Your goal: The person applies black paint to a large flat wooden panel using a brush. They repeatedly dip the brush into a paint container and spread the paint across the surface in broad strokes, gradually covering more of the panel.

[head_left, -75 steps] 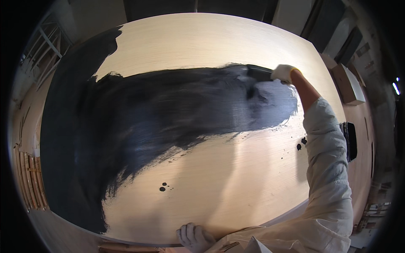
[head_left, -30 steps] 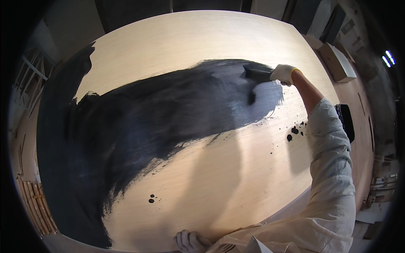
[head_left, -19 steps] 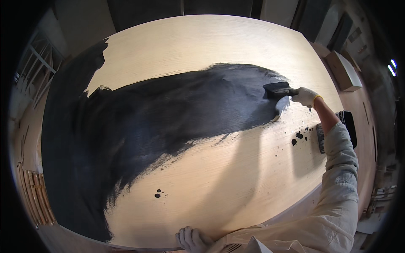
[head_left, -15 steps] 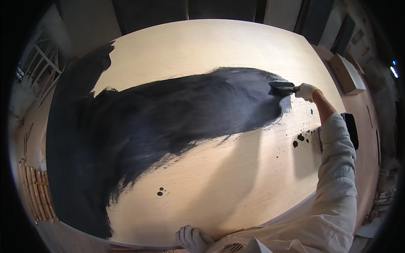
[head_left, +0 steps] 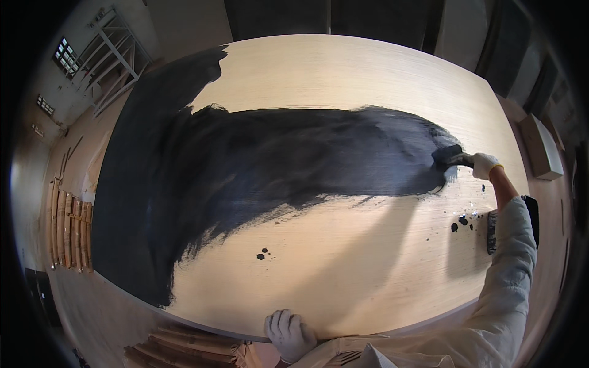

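Observation:
My right hand [head_left: 485, 165], in a white glove with a yellow cuff, is closed round the handle of a wide paintbrush [head_left: 450, 156]. Its dark bristles press on the right end of a black paint patch [head_left: 294, 153]. The paint streaks across a large pale wood-grain panel [head_left: 343, 257] and covers its left end. At the panel's near edge rests my left hand [head_left: 291, 334], also gloved, its fingers lying loosely bent on the surface and holding nothing. A dark paint container [head_left: 492, 232] stands by the right edge, partly hidden by my right forearm.
Black paint drops [head_left: 462, 221] dot the panel near the container, with a few more [head_left: 262, 254] towards the near left. A pale box [head_left: 542, 147] sits beyond the right edge. Brown rolls or poles [head_left: 69, 230] lie off the left edge; a metal frame [head_left: 119, 58] stands behind.
The view has shifted, so the panel appears farther right and lower. The brush has moved slightly towards me at the paint's right end. My left hand stays at the near edge.

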A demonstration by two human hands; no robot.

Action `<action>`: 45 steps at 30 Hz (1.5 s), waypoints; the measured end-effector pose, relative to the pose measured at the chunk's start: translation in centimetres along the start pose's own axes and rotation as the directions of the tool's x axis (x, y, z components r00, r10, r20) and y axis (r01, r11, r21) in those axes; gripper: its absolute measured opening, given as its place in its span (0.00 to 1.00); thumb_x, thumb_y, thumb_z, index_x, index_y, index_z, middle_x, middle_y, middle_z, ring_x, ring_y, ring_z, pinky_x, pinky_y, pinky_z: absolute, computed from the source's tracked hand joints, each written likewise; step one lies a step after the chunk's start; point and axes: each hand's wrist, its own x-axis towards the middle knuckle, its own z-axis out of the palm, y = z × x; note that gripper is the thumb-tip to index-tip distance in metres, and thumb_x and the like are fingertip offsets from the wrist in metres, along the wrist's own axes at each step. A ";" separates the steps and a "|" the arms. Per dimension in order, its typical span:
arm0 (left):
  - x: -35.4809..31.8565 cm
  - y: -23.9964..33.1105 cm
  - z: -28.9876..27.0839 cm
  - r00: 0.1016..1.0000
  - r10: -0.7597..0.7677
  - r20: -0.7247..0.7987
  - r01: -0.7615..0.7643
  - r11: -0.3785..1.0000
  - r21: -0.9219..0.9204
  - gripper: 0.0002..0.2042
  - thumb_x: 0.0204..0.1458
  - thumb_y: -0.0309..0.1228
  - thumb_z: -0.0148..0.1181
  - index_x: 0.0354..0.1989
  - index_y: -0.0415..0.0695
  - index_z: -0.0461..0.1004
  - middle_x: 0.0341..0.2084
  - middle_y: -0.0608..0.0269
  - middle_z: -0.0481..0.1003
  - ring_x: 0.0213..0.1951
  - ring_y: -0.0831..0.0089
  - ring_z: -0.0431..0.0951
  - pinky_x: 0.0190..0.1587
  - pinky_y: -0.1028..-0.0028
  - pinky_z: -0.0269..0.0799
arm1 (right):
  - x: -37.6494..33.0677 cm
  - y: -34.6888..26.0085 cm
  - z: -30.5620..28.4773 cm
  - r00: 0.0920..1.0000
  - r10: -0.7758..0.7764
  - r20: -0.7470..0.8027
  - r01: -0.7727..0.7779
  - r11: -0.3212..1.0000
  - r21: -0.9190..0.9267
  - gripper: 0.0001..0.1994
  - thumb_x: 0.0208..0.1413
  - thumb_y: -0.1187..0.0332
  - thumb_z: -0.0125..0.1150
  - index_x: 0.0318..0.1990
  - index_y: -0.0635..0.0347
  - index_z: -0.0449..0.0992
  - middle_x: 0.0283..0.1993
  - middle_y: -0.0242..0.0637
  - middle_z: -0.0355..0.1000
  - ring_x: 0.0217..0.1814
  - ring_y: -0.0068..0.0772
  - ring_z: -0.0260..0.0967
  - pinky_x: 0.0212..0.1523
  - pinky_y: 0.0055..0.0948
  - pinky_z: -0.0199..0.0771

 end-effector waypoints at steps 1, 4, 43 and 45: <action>0.1 -0.1 -0.1 1.000 0.012 -0.006 -0.012 1.000 -0.002 0.09 0.52 0.27 0.59 0.41 0.43 0.76 0.49 0.50 0.78 0.55 0.46 0.77 0.62 0.40 0.69 | -2.0 -1.0 -1.0 0.998 -0.049 0.029 0.051 0.998 -0.041 0.37 0.51 0.75 0.59 0.71 0.33 0.76 0.51 0.47 0.85 0.54 0.56 0.84 0.53 0.48 0.84; -0.3 -0.5 0.1 0.999 0.036 -0.014 -0.036 0.999 0.000 0.10 0.52 0.29 0.59 0.41 0.41 0.75 0.48 0.50 0.76 0.53 0.45 0.76 0.60 0.40 0.69 | -5.7 -3.2 -1.3 0.990 -0.105 0.099 0.115 0.989 -0.098 0.38 0.51 0.75 0.58 0.73 0.33 0.74 0.49 0.47 0.85 0.53 0.53 0.84 0.51 0.48 0.83; -7.1 10.7 9.5 0.957 0.011 -0.289 0.020 0.994 0.105 0.13 0.56 0.30 0.59 0.49 0.44 0.78 0.59 0.53 0.76 0.66 0.49 0.70 0.72 0.47 0.63 | -25.3 23.2 13.1 0.993 0.059 -0.098 -0.054 0.997 0.050 0.10 0.47 0.70 0.72 0.38 0.57 0.91 0.41 0.45 0.88 0.44 0.47 0.87 0.42 0.43 0.86; -7.1 10.9 8.8 0.963 0.014 -0.268 0.020 0.992 0.123 0.12 0.55 0.29 0.59 0.48 0.44 0.78 0.58 0.53 0.76 0.66 0.49 0.71 0.71 0.47 0.64 | -22.4 22.4 13.2 0.999 0.026 0.047 -0.030 0.996 0.090 0.19 0.52 0.62 0.76 0.51 0.56 0.90 0.51 0.45 0.87 0.54 0.45 0.86 0.52 0.44 0.84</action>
